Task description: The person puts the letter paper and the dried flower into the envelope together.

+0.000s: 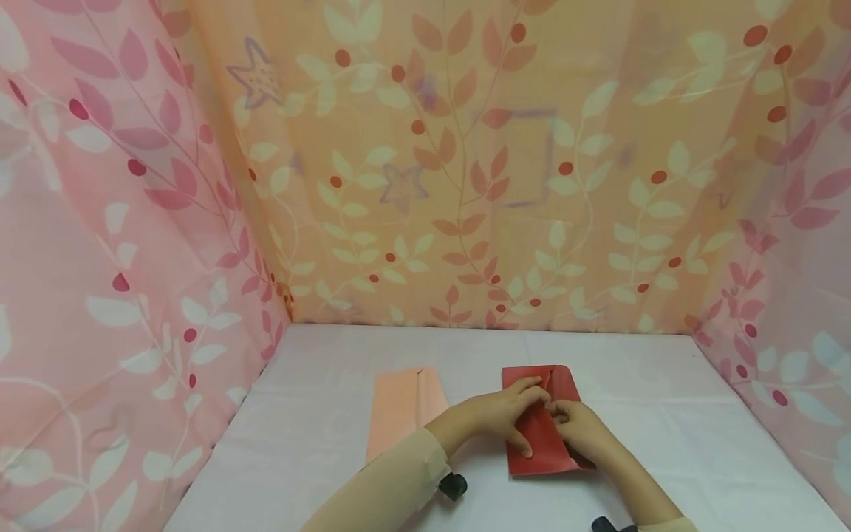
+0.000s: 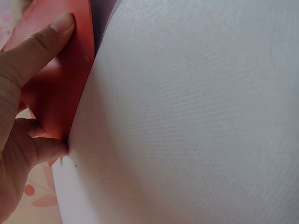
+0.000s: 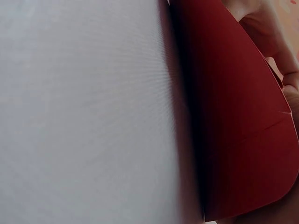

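Observation:
A red paper envelope (image 1: 535, 440) lies on the table in front of me, its long flap (image 3: 252, 140) on the right side lifted off the cloth. My left hand (image 1: 501, 414) rests across the envelope's body, fingers spread, with the thumb pressing the red paper in the left wrist view. At the flap's edge, the curled fingers of my right hand (image 1: 585, 432) pinch the red paper; the fingertips are partly hidden. To the left lies a peach envelope (image 1: 392, 414), its lower part covered by the left sleeve.
White cloth covers the table (image 1: 319, 399). A floral curtain (image 1: 465, 162) closes off the back, with pink floral panels on both sides. Black wrist devices show below each hand, one by the left cuff (image 1: 454, 487).

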The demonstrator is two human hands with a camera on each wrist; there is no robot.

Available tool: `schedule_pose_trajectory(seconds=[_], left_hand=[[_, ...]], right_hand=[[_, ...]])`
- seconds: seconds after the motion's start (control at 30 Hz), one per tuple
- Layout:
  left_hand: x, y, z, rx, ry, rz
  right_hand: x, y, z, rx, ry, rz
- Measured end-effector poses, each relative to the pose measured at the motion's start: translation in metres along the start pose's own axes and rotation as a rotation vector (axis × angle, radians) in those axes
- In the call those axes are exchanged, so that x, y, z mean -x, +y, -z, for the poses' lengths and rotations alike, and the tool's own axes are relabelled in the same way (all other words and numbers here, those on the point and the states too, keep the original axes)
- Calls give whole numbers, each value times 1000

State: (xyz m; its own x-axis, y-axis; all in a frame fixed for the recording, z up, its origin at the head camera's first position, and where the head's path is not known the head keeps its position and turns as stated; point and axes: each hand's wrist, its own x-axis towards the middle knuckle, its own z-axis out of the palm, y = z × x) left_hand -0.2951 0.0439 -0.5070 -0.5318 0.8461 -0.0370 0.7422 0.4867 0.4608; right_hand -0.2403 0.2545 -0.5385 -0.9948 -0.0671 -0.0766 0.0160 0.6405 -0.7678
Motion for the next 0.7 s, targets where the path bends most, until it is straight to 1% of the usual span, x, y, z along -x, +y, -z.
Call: schedule_pose_trajectory(seconds=[0.13, 0.23, 0.37, 0.47, 0.6, 0.7], left_hand=[[-1, 1, 1, -17, 2, -15], [-1, 1, 3, -15, 0, -13], [-1, 1, 3, -12, -7, -11], [-1, 2, 3, -17, -12, -7], [-1, 3, 4, -11, -21, 3], [-2, 4, 3, -12, -30, 11]], right_hand=[[-1, -2, 0, 27, 9, 18], [0, -1, 3, -7, -23, 43], [4, 2, 8, -95, -101, 79], [7, 4, 12, -183, -150, 76], [12, 6, 19, -293, -181, 48], [16, 8, 24, -345, -192, 37]])
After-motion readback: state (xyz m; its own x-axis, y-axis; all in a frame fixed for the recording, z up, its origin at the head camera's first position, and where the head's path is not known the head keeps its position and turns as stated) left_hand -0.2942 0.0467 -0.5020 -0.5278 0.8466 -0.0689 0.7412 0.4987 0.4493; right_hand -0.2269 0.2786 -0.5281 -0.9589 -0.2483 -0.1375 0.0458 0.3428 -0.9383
